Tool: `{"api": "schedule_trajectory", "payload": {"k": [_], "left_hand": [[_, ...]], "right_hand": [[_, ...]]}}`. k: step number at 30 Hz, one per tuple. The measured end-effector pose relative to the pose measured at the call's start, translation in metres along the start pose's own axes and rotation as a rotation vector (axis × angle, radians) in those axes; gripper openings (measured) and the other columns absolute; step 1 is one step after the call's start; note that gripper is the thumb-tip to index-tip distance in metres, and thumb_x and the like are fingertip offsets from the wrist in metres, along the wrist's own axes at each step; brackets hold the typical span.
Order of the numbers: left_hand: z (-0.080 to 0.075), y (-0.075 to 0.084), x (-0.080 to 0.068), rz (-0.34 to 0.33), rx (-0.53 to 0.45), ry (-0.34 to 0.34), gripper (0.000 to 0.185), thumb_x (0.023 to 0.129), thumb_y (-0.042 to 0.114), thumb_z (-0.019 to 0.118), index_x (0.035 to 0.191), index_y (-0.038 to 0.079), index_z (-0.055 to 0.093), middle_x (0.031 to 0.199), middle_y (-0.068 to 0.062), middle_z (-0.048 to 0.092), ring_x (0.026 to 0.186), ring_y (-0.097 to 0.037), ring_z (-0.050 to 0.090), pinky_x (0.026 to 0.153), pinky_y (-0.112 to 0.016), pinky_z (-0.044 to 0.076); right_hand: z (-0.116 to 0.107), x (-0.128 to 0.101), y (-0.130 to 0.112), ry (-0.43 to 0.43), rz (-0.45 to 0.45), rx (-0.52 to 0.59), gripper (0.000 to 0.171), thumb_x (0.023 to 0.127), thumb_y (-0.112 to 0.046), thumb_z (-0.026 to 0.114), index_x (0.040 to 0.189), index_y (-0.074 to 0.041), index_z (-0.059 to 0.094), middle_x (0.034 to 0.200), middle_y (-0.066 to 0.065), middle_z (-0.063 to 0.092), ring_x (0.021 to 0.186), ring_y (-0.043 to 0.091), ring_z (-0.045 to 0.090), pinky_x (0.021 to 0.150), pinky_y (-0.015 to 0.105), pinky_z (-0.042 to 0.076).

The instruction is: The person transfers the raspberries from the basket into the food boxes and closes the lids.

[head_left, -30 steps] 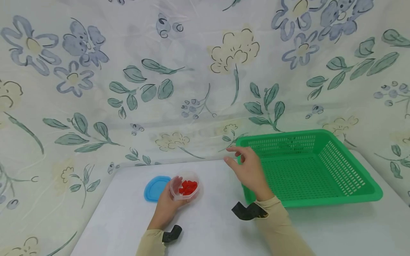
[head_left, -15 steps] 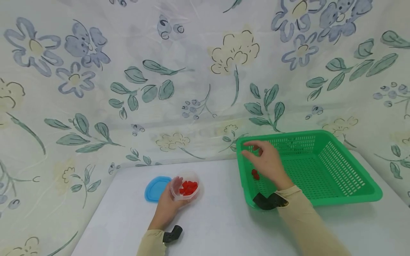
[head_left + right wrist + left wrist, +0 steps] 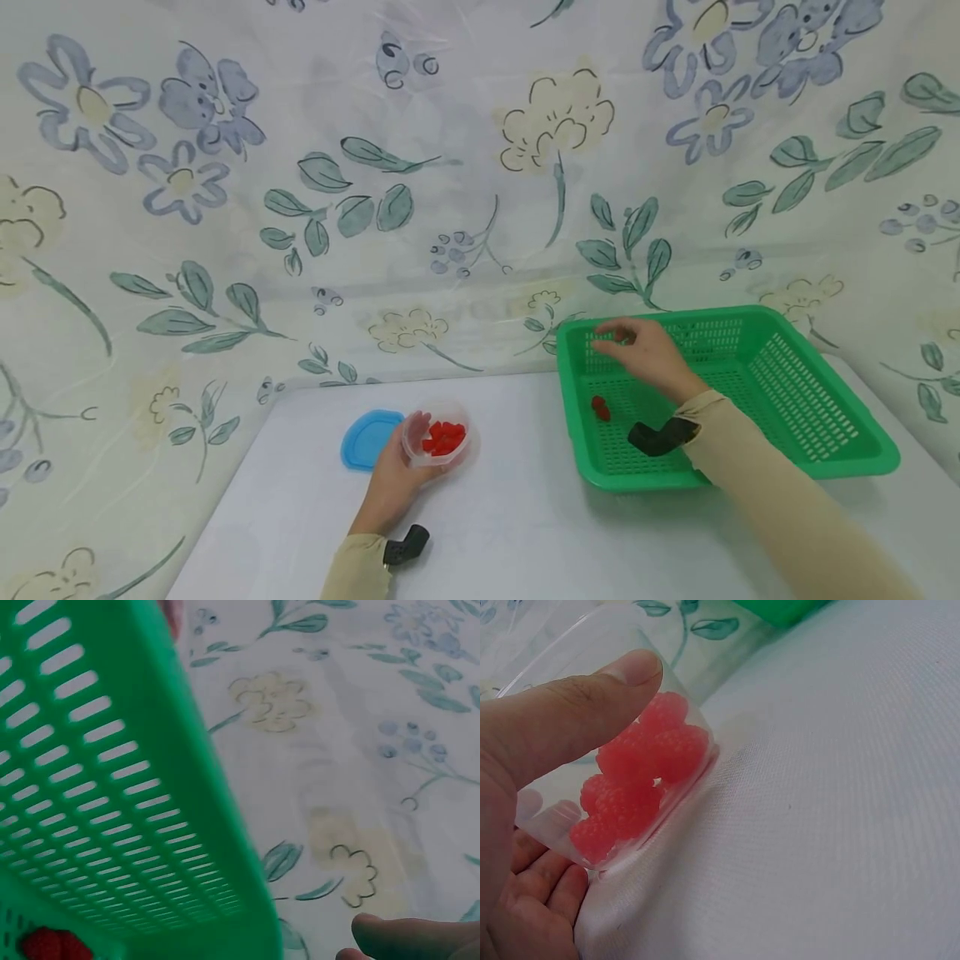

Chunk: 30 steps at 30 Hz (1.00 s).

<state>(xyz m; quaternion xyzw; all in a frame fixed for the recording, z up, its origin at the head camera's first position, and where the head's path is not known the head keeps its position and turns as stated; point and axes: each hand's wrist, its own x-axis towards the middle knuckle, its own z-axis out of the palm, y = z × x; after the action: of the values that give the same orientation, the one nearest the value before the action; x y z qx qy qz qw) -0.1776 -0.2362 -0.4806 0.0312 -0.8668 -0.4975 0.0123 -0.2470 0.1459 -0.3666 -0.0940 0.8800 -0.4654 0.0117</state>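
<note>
My left hand (image 3: 393, 483) grips a clear plastic cup (image 3: 416, 454), tilted close over the white table. Inside the cup sit several red raspberries (image 3: 634, 761); in the left wrist view the thumb lies along its side and the fingers curl beneath. Over the back left part of a green basket (image 3: 723, 417) my right hand (image 3: 648, 354) hovers, fingers loosely bent with a gap to the thumb. Nothing clearly shows between them. Below that hand, red raspberries (image 3: 601, 407) lie on the basket floor near its left wall.
A blue lid (image 3: 367, 442) lies flat on the table (image 3: 517, 517) just left of the cup, partly hidden by the left hand. A floral cloth (image 3: 450, 208) hangs behind the table. The basket's slotted walls rise around the right hand's area.
My right hand has moved right and slightly up, from the basket's left rim to above its inside. Raspberries on the basket floor have come into sight. The left hand holds the cup still.
</note>
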Motion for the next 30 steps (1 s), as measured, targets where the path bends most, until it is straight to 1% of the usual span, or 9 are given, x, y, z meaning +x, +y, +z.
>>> {"api": "schedule_trajectory", "payload": {"k": [2, 4, 9, 11, 17, 23, 26, 30], "left_hand": [[0.000, -0.001, 0.000, 0.002, 0.000, 0.002, 0.093, 0.078, 0.014, 0.087, 0.154, 0.020, 0.034, 0.152, -0.003, 0.046, 0.143, -0.030, 0.036, 0.106, -0.051, 0.045], [0.000, -0.002, 0.000, 0.005, -0.004, 0.000, 0.093, 0.078, 0.013, 0.087, 0.154, 0.020, 0.034, 0.152, -0.003, 0.046, 0.143, -0.030, 0.036, 0.106, -0.051, 0.045], [0.000, -0.004, 0.001, 0.011, -0.008, -0.012, 0.092, 0.079, 0.016, 0.087, 0.154, 0.019, 0.034, 0.152, -0.002, 0.047, 0.143, -0.029, 0.037, 0.109, -0.050, 0.043], [0.000, -0.004, 0.002, 0.013, -0.003, -0.011, 0.092, 0.078, 0.018, 0.087, 0.154, 0.019, 0.034, 0.152, -0.002, 0.047, 0.143, -0.029, 0.037, 0.110, -0.051, 0.041], [-0.001, -0.002, 0.002, 0.014, -0.004, -0.008, 0.092, 0.078, 0.016, 0.088, 0.153, 0.019, 0.035, 0.151, -0.002, 0.048, 0.142, -0.029, 0.037, 0.111, -0.052, 0.040], [0.000, -0.002, 0.001, 0.015, -0.011, -0.007, 0.092, 0.078, 0.017, 0.088, 0.153, 0.022, 0.035, 0.152, -0.001, 0.047, 0.143, -0.029, 0.037, 0.110, -0.053, 0.040], [-0.001, -0.003, 0.001, 0.009, -0.011, -0.008, 0.093, 0.077, 0.017, 0.088, 0.153, 0.022, 0.035, 0.152, -0.001, 0.047, 0.143, -0.029, 0.036, 0.110, -0.053, 0.040], [-0.001, -0.003, 0.001, 0.000, -0.012, -0.007, 0.092, 0.077, 0.015, 0.088, 0.153, 0.020, 0.036, 0.151, -0.002, 0.047, 0.143, -0.029, 0.036, 0.110, -0.052, 0.041]], "right_hand": [[0.000, 0.004, 0.006, -0.045, 0.012, -0.010, 0.043, 0.100, -0.030, 0.062, 0.135, -0.005, 0.062, 0.131, 0.022, 0.054, 0.113, 0.037, 0.054, 0.082, 0.046, 0.050], [0.000, 0.008, 0.013, -0.092, 0.032, 0.005, 0.043, 0.101, -0.029, 0.062, 0.135, -0.003, 0.061, 0.130, 0.024, 0.054, 0.113, 0.040, 0.054, 0.086, 0.050, 0.050], [0.000, 0.012, 0.026, -0.171, 0.051, 0.033, 0.042, 0.100, -0.025, 0.063, 0.134, 0.000, 0.061, 0.130, 0.025, 0.055, 0.115, 0.042, 0.054, 0.091, 0.054, 0.049], [0.000, 0.014, 0.030, -0.202, 0.051, 0.020, 0.043, 0.099, -0.025, 0.063, 0.133, 0.001, 0.061, 0.132, 0.027, 0.055, 0.119, 0.042, 0.054, 0.094, 0.054, 0.048], [-0.002, 0.019, 0.045, -0.297, 0.075, 0.013, 0.044, 0.100, -0.022, 0.062, 0.135, 0.004, 0.058, 0.144, 0.031, 0.047, 0.131, 0.049, 0.044, 0.104, 0.060, 0.042], [-0.003, 0.023, 0.054, -0.363, 0.124, -0.045, 0.044, 0.098, -0.022, 0.064, 0.133, 0.003, 0.060, 0.150, 0.032, 0.039, 0.136, 0.053, 0.037, 0.108, 0.064, 0.037], [0.000, 0.023, 0.057, -0.395, 0.133, -0.060, 0.042, 0.097, -0.022, 0.065, 0.131, 0.002, 0.062, 0.150, 0.032, 0.039, 0.135, 0.054, 0.038, 0.107, 0.063, 0.038], [0.006, 0.024, 0.059, -0.413, 0.134, -0.073, 0.038, 0.095, -0.020, 0.067, 0.127, 0.001, 0.066, 0.148, 0.031, 0.043, 0.134, 0.051, 0.041, 0.107, 0.061, 0.040]]}}
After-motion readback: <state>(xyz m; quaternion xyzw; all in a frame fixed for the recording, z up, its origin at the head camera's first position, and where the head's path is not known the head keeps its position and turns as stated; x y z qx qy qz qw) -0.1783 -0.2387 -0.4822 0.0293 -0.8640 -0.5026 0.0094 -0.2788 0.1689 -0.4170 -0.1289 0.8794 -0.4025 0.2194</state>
